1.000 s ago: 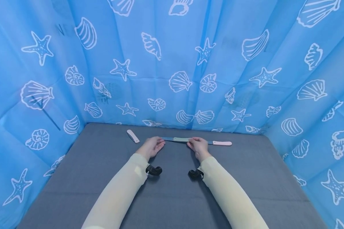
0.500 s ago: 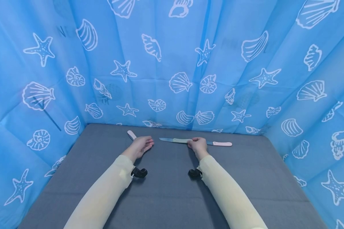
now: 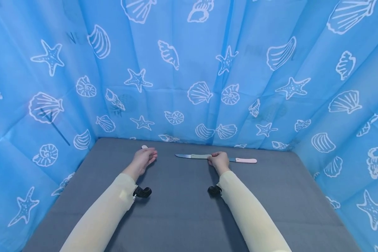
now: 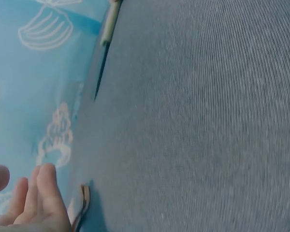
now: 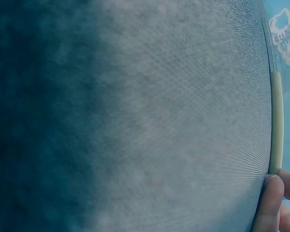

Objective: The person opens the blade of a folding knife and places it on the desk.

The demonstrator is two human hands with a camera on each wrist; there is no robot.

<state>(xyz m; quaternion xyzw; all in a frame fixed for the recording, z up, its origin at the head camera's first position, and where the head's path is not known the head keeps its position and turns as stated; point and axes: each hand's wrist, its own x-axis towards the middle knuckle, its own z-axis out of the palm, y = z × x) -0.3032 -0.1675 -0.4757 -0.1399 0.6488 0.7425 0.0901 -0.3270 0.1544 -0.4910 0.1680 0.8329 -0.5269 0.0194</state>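
The fingers of the right hand [image 3: 219,161] pinch the green knife [image 3: 200,156], its blade already out, on or just above the counter [image 3: 182,199]. The left hand [image 3: 142,160] has fingers extended, gripping nothing. The pink knife [image 3: 246,160] is also unfolded, its blade partly hidden; the pale handle [image 3: 144,147] is mostly covered, so its state is unclear.

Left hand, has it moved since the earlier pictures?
Yes, in the head view the left hand has moved left, nearer the left edge of the table.

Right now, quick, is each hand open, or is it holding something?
Left hand: open, holding nothing.
Right hand: closed, pinching the handle end of the green-handled knife.
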